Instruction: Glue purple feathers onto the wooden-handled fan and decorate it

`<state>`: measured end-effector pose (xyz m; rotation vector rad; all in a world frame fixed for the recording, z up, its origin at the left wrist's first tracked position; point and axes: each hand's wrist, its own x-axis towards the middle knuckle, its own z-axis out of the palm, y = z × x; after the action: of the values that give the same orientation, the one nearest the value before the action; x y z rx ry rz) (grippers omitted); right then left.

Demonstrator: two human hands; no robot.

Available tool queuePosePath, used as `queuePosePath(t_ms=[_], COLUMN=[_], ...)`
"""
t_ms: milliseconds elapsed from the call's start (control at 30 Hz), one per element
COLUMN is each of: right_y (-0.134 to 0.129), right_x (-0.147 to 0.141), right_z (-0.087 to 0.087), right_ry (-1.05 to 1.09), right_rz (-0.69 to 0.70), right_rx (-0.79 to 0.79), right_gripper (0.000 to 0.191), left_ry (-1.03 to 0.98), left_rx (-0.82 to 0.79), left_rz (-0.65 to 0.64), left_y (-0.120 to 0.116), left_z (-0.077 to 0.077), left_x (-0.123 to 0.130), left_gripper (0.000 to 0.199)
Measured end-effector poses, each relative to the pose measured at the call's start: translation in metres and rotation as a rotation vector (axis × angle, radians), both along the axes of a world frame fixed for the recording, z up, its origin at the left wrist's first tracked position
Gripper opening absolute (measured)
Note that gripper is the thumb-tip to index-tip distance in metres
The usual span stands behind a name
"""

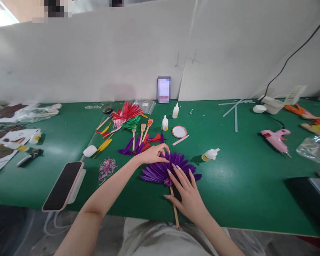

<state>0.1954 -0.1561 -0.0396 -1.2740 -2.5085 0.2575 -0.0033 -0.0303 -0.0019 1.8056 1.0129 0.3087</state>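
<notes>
A fan of purple feathers on a thin wooden stick lies on the green table in front of me. My left hand reaches over the fan's upper edge, its fingers curled in a pinch at a purple feather; the exact contact is partly hidden. My right hand lies with fingers spread over the fan's right half and its base, the thumb across the stick. To the right, a small white glue bottle lies tilted on its side. Loose purple feathers and wooden spoon-shaped sticks lie behind my left hand.
Two glue bottles stand behind, beside a round white lid. A red feather fan lies back left. A phone and a pile of colored bits are left. A pink glue gun with a cord lies right.
</notes>
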Motion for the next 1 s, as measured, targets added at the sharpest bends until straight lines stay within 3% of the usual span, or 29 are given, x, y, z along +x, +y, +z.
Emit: queuePosePath(t_ms=[133, 300, 467, 800, 1000], right_y=[0.0, 0.0, -0.001, 0.0, -0.001], right_x=[0.0, 0.0, 0.0, 0.0, 0.0], right_z=[0.0, 0.0, 0.001, 0.001, 0.002], right_ry=[0.0, 0.02, 0.016, 0.03, 0.019], right_rz=[0.0, -0.002, -0.004, -0.005, -0.008], right_rx=[0.002, 0.016, 0.012, -0.002, -0.01], right_gripper=[0.064, 0.064, 0.064, 0.065, 0.065], left_ry=[-0.009, -0.041, -0.073, -0.03, -0.008], left_rx=[-0.011, -0.007, -0.008, 0.167, 0.137], left_rz=[0.021, 0.161, 0.232, 0.234, 0.254], left_y=[-0.001, -0.002, -0.004, -0.004, -0.005], left_z=[-0.002, -0.003, -0.007, -0.008, -0.013], left_x=[-0.001, -0.012, -0.019, -0.008, -0.012], left_gripper=[0.045, 0.053, 0.047, 0.033, 0.03])
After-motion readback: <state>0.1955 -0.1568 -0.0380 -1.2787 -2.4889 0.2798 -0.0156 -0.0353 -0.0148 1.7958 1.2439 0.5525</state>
